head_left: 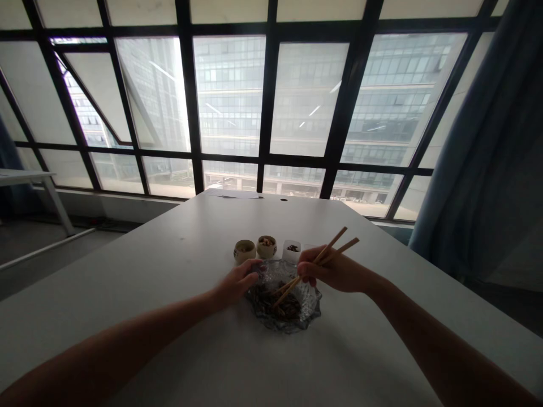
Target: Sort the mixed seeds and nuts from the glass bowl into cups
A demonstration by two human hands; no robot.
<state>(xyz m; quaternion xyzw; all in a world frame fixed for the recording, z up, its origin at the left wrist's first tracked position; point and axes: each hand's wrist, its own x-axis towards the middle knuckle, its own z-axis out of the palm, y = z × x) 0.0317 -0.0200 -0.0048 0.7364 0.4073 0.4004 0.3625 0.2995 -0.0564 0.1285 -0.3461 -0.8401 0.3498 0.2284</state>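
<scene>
My right hand (322, 268) is closed around a pair of wooden chopsticks (341, 244). Their lower tips reach into dark, strip-like pieces (288, 308) inside a clear glass bowl (314, 316) with a wavy rim. At the bowl's left edge, my left hand (237, 282) grips the rim with thumb and fingers. Behind the bowl stand two small round pale cups, a left cup (245, 252) with contents I cannot make out and a middle cup (266, 249) with brownish pieces. To their right is a white square cup (292, 250) holding small dark bits.
The white table (169, 265) stretches away toward large framed windows (229, 96). White paper (233, 193) lies at its far end, near a dark round spot (284, 199). A blue curtain (462, 152) hangs at the right; another white table (25, 176) stands at the left.
</scene>
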